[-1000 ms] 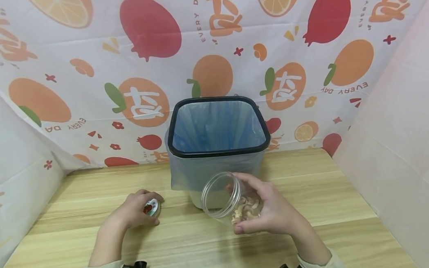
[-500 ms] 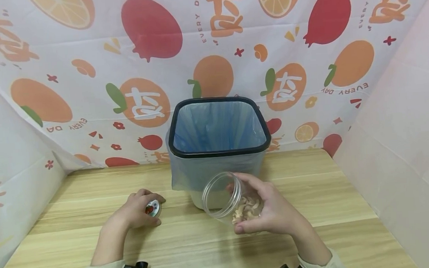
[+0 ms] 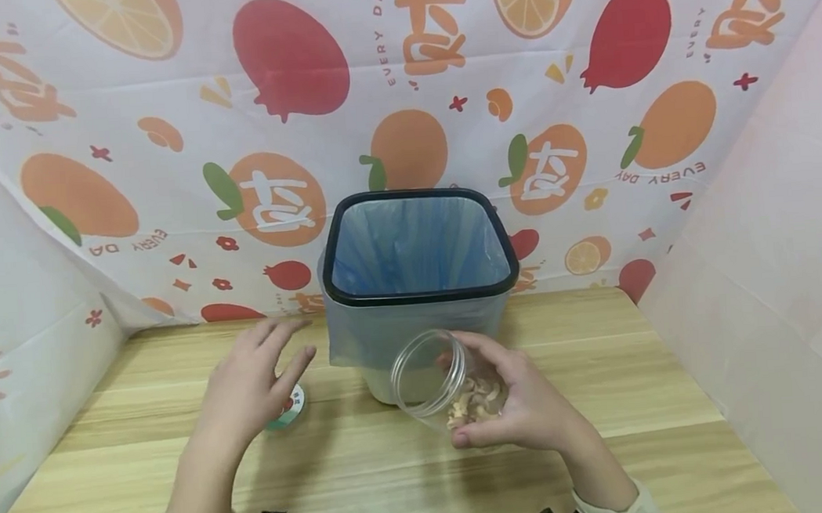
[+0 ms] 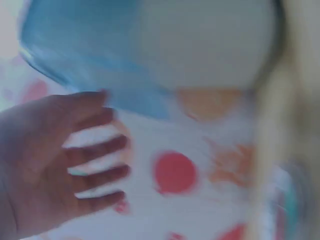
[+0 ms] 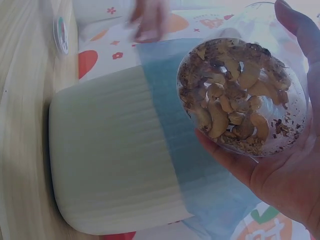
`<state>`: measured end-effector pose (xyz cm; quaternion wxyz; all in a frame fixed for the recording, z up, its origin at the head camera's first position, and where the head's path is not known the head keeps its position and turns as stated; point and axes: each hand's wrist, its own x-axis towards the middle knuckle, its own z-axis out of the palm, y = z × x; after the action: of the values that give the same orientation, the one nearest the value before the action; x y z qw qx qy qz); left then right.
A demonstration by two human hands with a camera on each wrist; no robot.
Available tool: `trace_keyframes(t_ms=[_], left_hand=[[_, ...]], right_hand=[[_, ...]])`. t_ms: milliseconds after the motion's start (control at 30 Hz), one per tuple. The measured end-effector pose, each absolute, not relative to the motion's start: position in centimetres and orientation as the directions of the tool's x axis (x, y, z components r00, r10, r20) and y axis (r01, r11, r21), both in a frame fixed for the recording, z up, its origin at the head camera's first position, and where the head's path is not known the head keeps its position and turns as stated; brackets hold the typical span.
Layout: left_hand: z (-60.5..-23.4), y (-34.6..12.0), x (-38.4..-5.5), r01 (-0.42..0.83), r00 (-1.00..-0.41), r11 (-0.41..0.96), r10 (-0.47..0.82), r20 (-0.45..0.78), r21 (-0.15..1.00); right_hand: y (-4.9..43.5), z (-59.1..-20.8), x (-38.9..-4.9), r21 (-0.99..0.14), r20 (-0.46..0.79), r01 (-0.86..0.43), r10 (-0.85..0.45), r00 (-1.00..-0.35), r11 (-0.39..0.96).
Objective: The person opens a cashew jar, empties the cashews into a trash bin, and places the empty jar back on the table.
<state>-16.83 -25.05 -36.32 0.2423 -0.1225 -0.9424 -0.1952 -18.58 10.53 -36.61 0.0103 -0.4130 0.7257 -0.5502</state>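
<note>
My right hand [image 3: 526,406] grips a clear plastic jar [image 3: 428,377], lidless and tilted with its mouth to the left. Cashew nuts [image 5: 235,105] and brown crumbs lie inside, seen through its bottom in the right wrist view. My left hand [image 3: 249,380] is raised above the table with its fingers spread and nothing in them. Below it on the wood lies a round lid [image 3: 291,409] with a printed label, partly hidden by the hand; in the right wrist view the lid [image 5: 61,34] shows at the upper left.
A pale bin [image 5: 115,150] with a black rim [image 3: 420,295] and a blue liner bag [image 3: 417,240] stands just behind the jar. Fruit-printed cloth [image 3: 285,52] hangs behind the wooden table [image 3: 368,479], with white cloth sides left and right.
My left hand has let go of the lid, lifted and moved up and away, its fingers opening out. The lid stays on the table. My right hand and the jar have hardly moved.
</note>
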Motion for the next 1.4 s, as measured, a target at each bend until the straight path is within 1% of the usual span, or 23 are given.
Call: trace_keyframes(t_ms=[33,100,167,200,233,267,300,367,533,600,667,767,867,933,1033,1267,1400], left_hand=[[-35.5,-24.3,-16.4,0.375,-0.789,0.875,0.127,0.601,0.307],[-33.9,-22.9,-15.6,0.488,-0.624,0.830,0.117,0.773,0.269],[-32.5,-21.7,-15.4,0.584,-0.466,0.786,0.117,0.877,0.205],[-31.9,-21.2,-15.4,0.620,-0.399,0.767,0.128,0.908,0.165],[-31.4,-20.9,-15.4,0.646,-0.353,0.752,0.145,0.924,0.129],[-30.9,-20.6,-15.6,0.664,-0.325,0.741,0.169,0.931,0.097],[-30.6,-20.3,-15.8,0.676,-0.312,0.733,0.193,0.930,0.074],[-30.1,-20.0,-16.4,0.679,-0.325,0.733,0.240,0.915,0.050],[-30.1,-20.0,-18.0,0.656,-0.412,0.755,0.336,0.847,0.020],[-30.1,-20.0,-18.5,0.671,-0.422,0.742,0.384,0.821,-0.002],[-30.0,-19.8,-18.9,0.695,-0.420,0.718,0.435,0.796,-0.025],[-29.8,-19.6,-19.4,0.730,-0.402,0.681,0.501,0.766,-0.062],[-29.6,-19.5,-19.5,0.751,-0.389,0.656,0.534,0.751,-0.077],[-29.6,-19.5,-19.4,0.757,-0.386,0.649,0.540,0.748,-0.078],[-29.6,-19.6,-19.4,0.757,-0.396,0.650,0.540,0.743,-0.069],[-29.8,-19.7,-19.5,0.752,-0.411,0.656,0.545,0.731,-0.066],[-29.8,-19.7,-19.5,0.754,-0.411,0.655,0.539,0.735,-0.059]], right_hand=[[10.5,-36.6,-18.6,-0.807,0.441,-0.588,-0.608,-0.661,0.054],[10.6,-36.5,-18.5,-0.807,0.444,-0.588,-0.602,-0.664,0.054],[10.6,-36.4,-18.5,-0.812,0.446,-0.583,-0.599,-0.665,0.042],[10.7,-36.3,-18.5,-0.813,0.449,-0.581,-0.598,-0.664,0.034],[10.7,-36.3,-18.5,-0.816,0.451,-0.578,-0.597,-0.664,0.026],[10.8,-36.2,-18.5,-0.816,0.456,-0.578,-0.595,-0.663,0.019],[10.9,-36.2,-18.6,-0.816,0.461,-0.577,-0.591,-0.662,0.010],[11.0,-36.1,-18.7,-0.814,0.469,-0.581,-0.581,-0.665,0.007],[11.2,-36.1,-19.0,-0.804,0.480,-0.594,-0.563,-0.672,0.023],[11.5,-35.9,-19.0,-0.797,0.485,-0.603,-0.560,-0.672,0.034],[12.0,-35.5,-18.8,-0.788,0.493,-0.615,-0.553,-0.672,0.045],[12.8,-34.7,-18.7,-0.773,0.503,-0.632,-0.549,-0.668,0.062],[13.7,-33.5,-18.7,-0.760,0.505,-0.645,-0.549,-0.667,0.084],[14.3,-32.5,-18.9,-0.753,0.497,-0.648,-0.546,-0.674,0.113],[15.3,-31.0,-19.1,-0.751,0.483,-0.643,-0.542,-0.688,0.148],[16.8,-27.2,-19.5,-0.653,0.535,-0.719,-0.527,-0.660,0.237],[17.4,-25.2,-19.6,-0.607,0.522,-0.717,-0.508,-0.685,0.343]])
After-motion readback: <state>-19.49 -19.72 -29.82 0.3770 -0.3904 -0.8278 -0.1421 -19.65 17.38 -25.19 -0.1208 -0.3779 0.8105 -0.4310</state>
